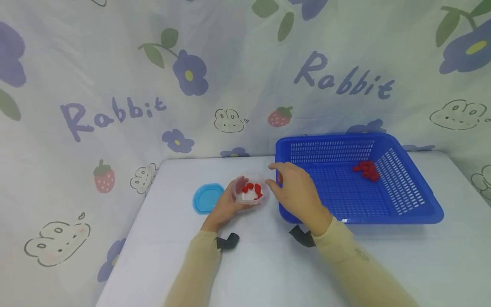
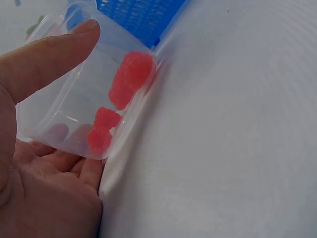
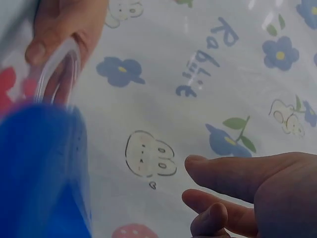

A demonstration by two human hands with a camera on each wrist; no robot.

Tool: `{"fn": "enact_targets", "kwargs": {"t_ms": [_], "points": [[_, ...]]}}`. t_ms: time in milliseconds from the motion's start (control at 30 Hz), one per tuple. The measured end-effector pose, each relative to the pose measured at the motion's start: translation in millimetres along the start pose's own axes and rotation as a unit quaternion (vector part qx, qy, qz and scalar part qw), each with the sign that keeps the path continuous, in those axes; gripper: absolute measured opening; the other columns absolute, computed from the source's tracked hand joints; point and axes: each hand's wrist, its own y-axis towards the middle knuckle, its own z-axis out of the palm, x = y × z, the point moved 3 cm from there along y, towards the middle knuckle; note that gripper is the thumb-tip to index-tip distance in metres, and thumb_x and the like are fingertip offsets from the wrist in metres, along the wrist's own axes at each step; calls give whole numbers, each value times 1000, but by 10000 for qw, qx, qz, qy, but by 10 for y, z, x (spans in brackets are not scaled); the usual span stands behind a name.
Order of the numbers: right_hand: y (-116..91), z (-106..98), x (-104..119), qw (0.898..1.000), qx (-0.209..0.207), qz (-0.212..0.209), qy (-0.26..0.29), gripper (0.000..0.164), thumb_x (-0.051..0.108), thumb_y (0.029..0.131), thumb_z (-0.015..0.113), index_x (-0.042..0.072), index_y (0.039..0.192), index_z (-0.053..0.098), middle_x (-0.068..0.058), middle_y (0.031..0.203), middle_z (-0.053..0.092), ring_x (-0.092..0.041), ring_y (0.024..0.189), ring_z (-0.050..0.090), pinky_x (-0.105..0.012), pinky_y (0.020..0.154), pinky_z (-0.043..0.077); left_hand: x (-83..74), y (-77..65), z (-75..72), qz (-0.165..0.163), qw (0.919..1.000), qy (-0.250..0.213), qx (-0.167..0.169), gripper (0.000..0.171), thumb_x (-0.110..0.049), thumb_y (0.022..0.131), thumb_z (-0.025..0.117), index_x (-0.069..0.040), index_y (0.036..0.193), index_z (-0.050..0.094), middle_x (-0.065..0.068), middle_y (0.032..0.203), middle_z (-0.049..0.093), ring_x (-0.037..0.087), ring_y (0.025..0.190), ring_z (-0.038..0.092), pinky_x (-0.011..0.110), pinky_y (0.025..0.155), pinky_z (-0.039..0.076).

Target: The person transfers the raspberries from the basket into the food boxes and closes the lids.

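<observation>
My left hand (image 1: 225, 208) grips a clear plastic tub (image 1: 249, 196) at its side, thumb on the near wall and fingers beneath and behind it. Several red raspberries (image 2: 134, 70) lie on the tub's bottom, seen through the wall in the left wrist view. To the right of the tub, my right hand (image 1: 300, 192) hovers over the left rim of the blue basket (image 1: 330, 152). Its thumb and forefinger are spread apart with nothing between them, as the right wrist view also shows. Inside the basket, toward its right side, sits a small cluster of red raspberries (image 1: 370, 172).
A light blue lid (image 1: 207, 198) lies flat on the white table (image 1: 261, 273), left of the tub and partly behind my left hand. The slotted basket takes up the table's right back part. Behind the table hangs a printed curtain (image 1: 238, 64).
</observation>
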Motion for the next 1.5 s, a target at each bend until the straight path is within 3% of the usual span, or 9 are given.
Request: {"fn": "enact_targets", "kwargs": {"t_ms": [200, 667, 1133, 1300, 1400, 1500], "points": [[36, -205, -150, 10000, -31, -14, -76, 35, 24, 83, 69, 10, 115, 63, -1, 71, 51, -16, 60, 45, -27, 49, 39, -16, -7, -5, -110, 9999, 77, -80, 91, -37, 68, 82, -28, 142, 31, -14, 138, 43, 5, 128, 34, 45, 105, 32], [160, -699, -616, 9940, -306, -77, -1050, 35, 21, 83, 68, 4, 113, 64, -6, 70, 56, -19, 54, 47, -30, 43, 37, -28, -11, 9, -173, 9996, 198, -96, 90, -38, 67, 82, -31, 141, 32, -14, 137, 44, 5, 127, 35, 46, 102, 36], [360, -938, -1275, 9871, 568, 569, -1383, 40, 22, 86, 63, -4, 116, 58, -11, 64, 60, -20, 46, 50, -36, 38, 40, 5, -10, 6, -166, 9995, 232, -118, 91, -41, 67, 81, -30, 142, 32, -16, 136, 44, 8, 128, 35, 47, 102, 36], [449, -932, -1566, 9803, 759, 864, -1608, 41, 21, 85, 62, -5, 116, 57, -28, 100, 62, -38, 69, 60, -52, 53, 48, 14, -10, 3, -115, 9997, 171, -93, 90, -39, 67, 81, -29, 142, 32, -15, 136, 44, 7, 128, 35, 46, 103, 35], [477, -900, -1727, 9752, 929, 967, -1760, 42, 21, 85, 61, -7, 116, 56, -31, 109, 58, -48, 87, 58, -59, 65, 47, 8, -13, 6, -119, 9999, 107, -64, 89, -37, 68, 81, -29, 142, 32, -15, 138, 43, 7, 129, 34, 46, 105, 33], [483, -879, -1852, 9708, 1167, 1083, -1793, 39, 21, 85, 61, -8, 110, 58, -31, 105, 59, -48, 87, 57, -58, 66, 47, -10, -14, 10, -122, 9998, 115, -74, 88, -35, 69, 81, -29, 142, 32, -14, 138, 43, 7, 129, 34, 47, 105, 33]]}}
